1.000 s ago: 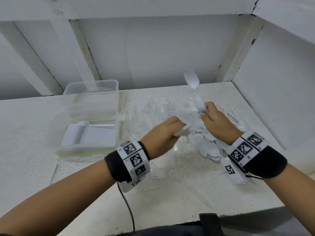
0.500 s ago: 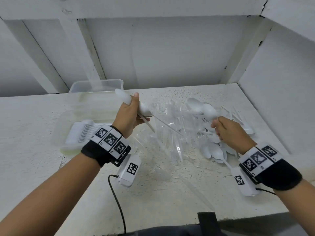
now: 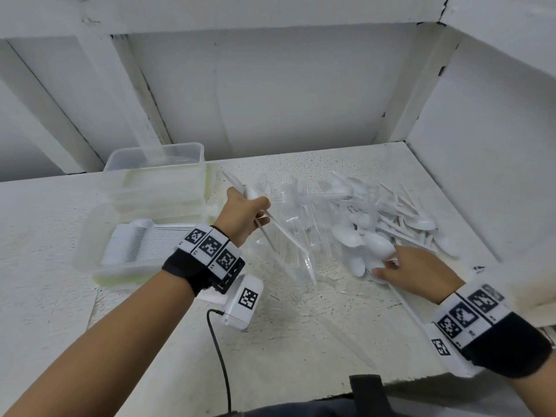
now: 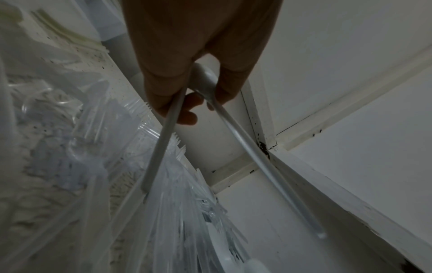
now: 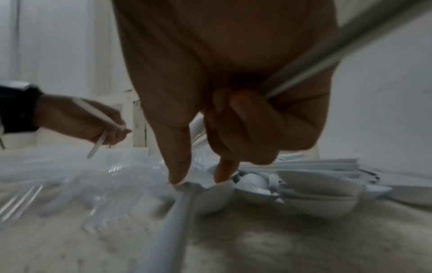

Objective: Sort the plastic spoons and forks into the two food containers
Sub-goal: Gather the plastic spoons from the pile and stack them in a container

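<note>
While the left hand (image 3: 243, 216) clasps two spoons (image 4: 203, 83) by their bowls, presumably bound for the container (image 3: 90, 251) beside it, the right hand (image 3: 412, 275) keeps one handle tucked and pinches another from the pile (image 3: 391, 224).

A bare white-painted alcove (image 3: 285, 94) with a rough, cracked counter (image 3: 301, 320); its kind is unclear.

White spoons (image 3: 382, 233) piled right, clear forks (image 3: 293, 206) heaped mid-table, stacked spoons lying in the near container (image 3: 90, 236).
</note>
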Demonstrator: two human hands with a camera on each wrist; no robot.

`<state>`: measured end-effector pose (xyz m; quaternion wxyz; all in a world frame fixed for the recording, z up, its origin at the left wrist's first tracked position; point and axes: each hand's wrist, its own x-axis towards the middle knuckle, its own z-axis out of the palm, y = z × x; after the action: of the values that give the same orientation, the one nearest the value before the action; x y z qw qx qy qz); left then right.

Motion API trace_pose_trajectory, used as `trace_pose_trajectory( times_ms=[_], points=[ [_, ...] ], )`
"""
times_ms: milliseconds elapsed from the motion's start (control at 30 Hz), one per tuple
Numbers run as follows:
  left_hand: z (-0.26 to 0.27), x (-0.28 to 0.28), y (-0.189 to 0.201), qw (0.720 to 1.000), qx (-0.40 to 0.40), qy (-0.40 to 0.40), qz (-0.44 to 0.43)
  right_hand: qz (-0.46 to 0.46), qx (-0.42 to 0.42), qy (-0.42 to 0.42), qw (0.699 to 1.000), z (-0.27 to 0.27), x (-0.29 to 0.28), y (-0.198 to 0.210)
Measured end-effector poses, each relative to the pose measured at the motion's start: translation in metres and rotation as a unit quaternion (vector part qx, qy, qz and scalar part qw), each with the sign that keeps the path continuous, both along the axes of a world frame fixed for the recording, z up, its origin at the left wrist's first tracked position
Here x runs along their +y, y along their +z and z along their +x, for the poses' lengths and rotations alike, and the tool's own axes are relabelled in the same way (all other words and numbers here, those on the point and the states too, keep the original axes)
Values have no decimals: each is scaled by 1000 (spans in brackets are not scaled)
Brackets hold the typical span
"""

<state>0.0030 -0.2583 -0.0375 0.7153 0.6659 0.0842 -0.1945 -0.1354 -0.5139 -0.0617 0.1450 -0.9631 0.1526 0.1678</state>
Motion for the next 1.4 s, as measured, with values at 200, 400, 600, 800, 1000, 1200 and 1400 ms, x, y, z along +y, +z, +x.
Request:
trace_pose_trajectory(
  times_ms=[200,400,600,800,1000,1200,1400],
  points=[
    [0,-10,-1,996,34,9,-80,-29,17,-17,999,4,4,2],
    [-14,-23,5,996,-9,-74,-56,45,-14,-37,998,9,10,3],
    [-34,-50,5,893,-197,-324,242,109,-133,-79,982,16,7,31],
    [-55,-90,-2,632,-396,-491,450,113,-222,-117,962,37,1,58],
    [-65,-111,-18,516,-429,-543,504,102,-190,-96,972,49,6,61],
    [-64,-106,-20,490,-427,-559,515,112,-180,-85,974,53,11,60],
    [-69,-83,0,569,-448,-513,461,143,-207,-73,965,53,15,62]
  ],
)
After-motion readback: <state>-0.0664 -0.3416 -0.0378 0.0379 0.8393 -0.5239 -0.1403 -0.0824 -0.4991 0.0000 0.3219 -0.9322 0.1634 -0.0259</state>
